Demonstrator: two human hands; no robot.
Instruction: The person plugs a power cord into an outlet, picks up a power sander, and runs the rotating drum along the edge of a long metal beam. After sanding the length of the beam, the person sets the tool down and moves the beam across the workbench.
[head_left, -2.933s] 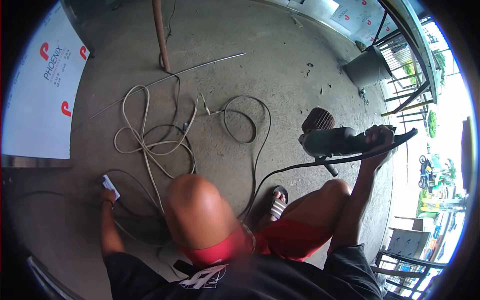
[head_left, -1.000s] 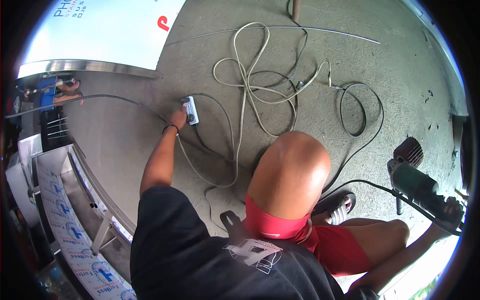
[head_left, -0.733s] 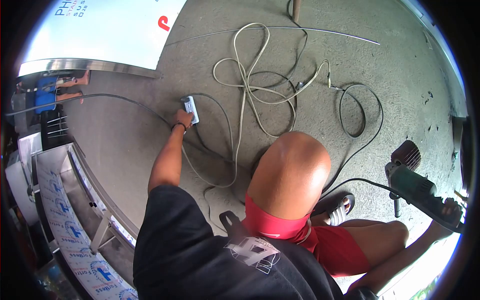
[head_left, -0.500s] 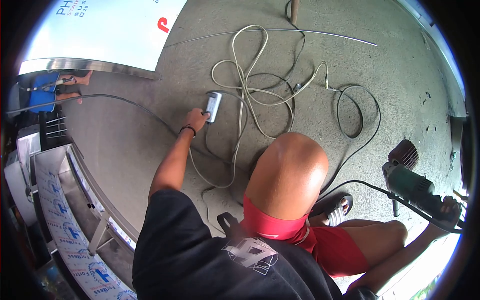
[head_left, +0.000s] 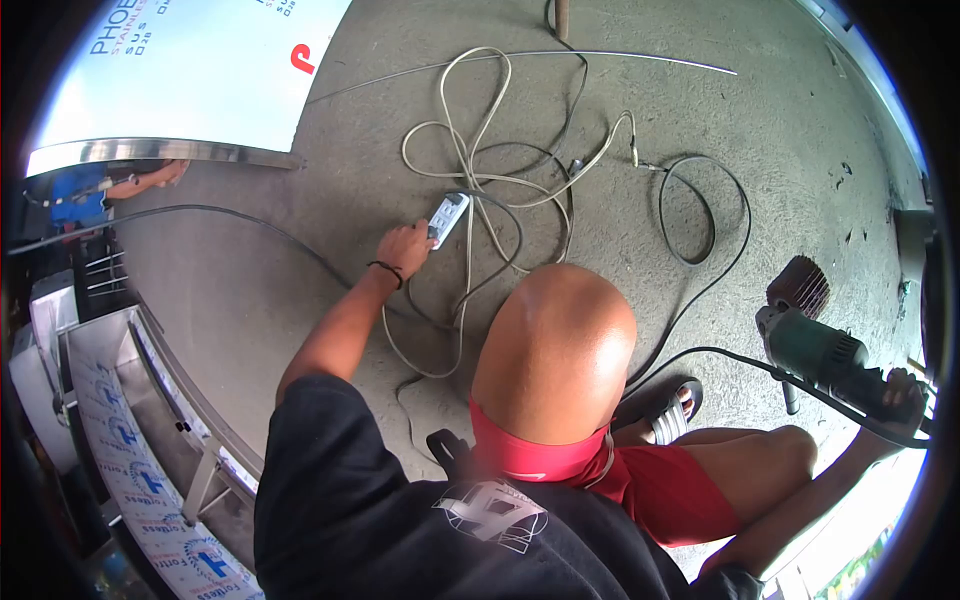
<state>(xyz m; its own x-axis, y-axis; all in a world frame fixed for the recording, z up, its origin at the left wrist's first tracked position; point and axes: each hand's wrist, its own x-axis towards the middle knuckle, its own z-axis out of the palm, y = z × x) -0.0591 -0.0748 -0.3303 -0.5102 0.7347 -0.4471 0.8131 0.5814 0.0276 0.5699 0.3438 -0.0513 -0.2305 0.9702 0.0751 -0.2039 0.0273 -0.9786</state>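
My left hand (head_left: 405,247) reaches over the concrete floor, its fingers closed on a dark plug at the near end of a white power strip (head_left: 450,220). The strip lies tilted on the floor beside tangled cords. At the far right my right hand (head_left: 902,398) grips the rear of a green angle grinder (head_left: 818,350), whose brown round head points up and left. A black cord (head_left: 715,350) runs along the grinder toward my leg.
Beige cable loops (head_left: 462,130) and a coiled black hose (head_left: 712,215) lie on the floor, near a thin metal rod (head_left: 640,57). A film-covered steel panel (head_left: 200,80) stands upper left, with a person's arm (head_left: 145,182) below it. A metal frame (head_left: 150,420) is lower left.
The power strip has tilted clockwise and shifted right and slightly down with my left hand at its end. The whole view has shifted slightly. My right hand still holds the grinder.
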